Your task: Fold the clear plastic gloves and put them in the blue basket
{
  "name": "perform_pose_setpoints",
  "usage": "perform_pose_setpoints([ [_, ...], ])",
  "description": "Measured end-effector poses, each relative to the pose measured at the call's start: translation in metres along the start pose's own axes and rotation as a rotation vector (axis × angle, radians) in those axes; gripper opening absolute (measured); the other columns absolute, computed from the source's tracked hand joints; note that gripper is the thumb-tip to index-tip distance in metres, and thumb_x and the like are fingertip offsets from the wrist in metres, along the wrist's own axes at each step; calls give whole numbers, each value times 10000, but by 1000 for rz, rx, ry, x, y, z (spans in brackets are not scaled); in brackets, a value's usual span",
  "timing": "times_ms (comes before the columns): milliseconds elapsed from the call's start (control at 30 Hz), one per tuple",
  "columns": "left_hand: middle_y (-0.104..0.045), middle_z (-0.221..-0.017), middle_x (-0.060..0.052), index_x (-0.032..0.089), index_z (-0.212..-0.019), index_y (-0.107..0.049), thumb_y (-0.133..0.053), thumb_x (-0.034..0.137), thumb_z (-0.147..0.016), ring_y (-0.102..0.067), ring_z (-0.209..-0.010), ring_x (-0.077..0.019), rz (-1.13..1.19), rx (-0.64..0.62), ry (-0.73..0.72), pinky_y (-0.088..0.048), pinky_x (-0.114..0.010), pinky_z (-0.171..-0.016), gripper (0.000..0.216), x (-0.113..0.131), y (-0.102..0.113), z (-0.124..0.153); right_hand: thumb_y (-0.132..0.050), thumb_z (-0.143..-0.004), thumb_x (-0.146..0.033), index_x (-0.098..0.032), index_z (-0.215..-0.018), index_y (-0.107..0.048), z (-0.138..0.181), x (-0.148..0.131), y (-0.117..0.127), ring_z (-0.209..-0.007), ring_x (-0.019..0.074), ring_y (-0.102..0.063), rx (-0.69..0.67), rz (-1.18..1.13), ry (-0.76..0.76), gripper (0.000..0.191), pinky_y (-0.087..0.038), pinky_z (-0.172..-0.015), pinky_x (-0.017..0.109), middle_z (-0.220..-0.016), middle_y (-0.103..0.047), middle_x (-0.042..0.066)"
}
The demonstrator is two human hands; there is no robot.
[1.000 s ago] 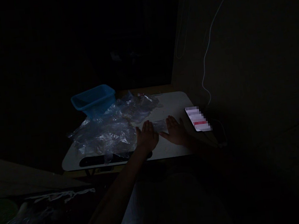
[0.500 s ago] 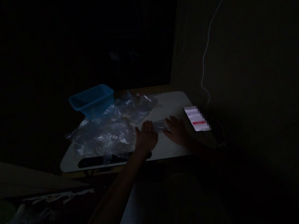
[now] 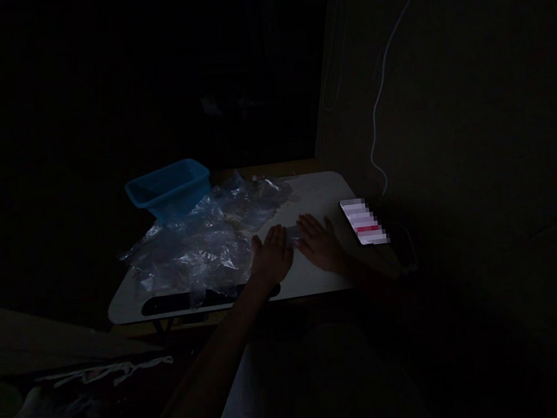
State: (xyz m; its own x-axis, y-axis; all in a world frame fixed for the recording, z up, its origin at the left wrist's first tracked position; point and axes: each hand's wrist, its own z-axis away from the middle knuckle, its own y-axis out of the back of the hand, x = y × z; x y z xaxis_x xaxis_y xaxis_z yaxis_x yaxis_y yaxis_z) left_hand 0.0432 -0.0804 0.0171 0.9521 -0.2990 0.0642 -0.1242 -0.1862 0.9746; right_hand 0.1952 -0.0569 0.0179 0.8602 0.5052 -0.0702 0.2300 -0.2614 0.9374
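Note:
My left hand (image 3: 271,255) lies flat on the white table (image 3: 314,195), fingers stretched out over a small clear plastic bag (image 3: 292,235). From the other side, my right hand (image 3: 318,243) rests on the same bag, its fingers extended and the thumb apart. Only a short strip of the bag shows between the hands; the rest is covered. Left of my left hand spreads a heap of crumpled clear plastic bags (image 3: 207,250).
A blue plastic basin (image 3: 171,198) stands at the table's back left. A lit phone (image 3: 363,221) lies by the right edge. A white cable (image 3: 383,69) hangs along the wall. A dark slot (image 3: 178,302) runs along the table's front. The room is very dark.
My right hand has slid left over the bag, closer to my left hand, so less of the bag shows. My left hand has stayed nearly in place.

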Motion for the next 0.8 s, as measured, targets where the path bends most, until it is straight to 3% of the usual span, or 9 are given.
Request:
perform_pose_setpoints([
  [233, -276, -1411, -133, 93, -1340, -290, -194, 286, -876, -241, -1303, -235, 12, -83, 11, -167, -551, -1006, 512, 2, 5, 0, -193, -914, -391, -144, -1306, -378, -7, -9, -6, -1314, 226, -206, -73, 5, 128, 499, -79, -1036, 514, -1396, -332, 101],
  [800, -256, -1421, -129, 103, -1339, -291, -222, 297, -871, -227, -1308, -237, -12, -89, 21, -182, -539, -1009, 512, 3, 7, 1, -214, -887, -478, -81, -1293, -384, -4, -4, -6, -1297, 272, -234, -92, 50, -137, 593, -133, -1001, 574, -1385, -327, 168],
])
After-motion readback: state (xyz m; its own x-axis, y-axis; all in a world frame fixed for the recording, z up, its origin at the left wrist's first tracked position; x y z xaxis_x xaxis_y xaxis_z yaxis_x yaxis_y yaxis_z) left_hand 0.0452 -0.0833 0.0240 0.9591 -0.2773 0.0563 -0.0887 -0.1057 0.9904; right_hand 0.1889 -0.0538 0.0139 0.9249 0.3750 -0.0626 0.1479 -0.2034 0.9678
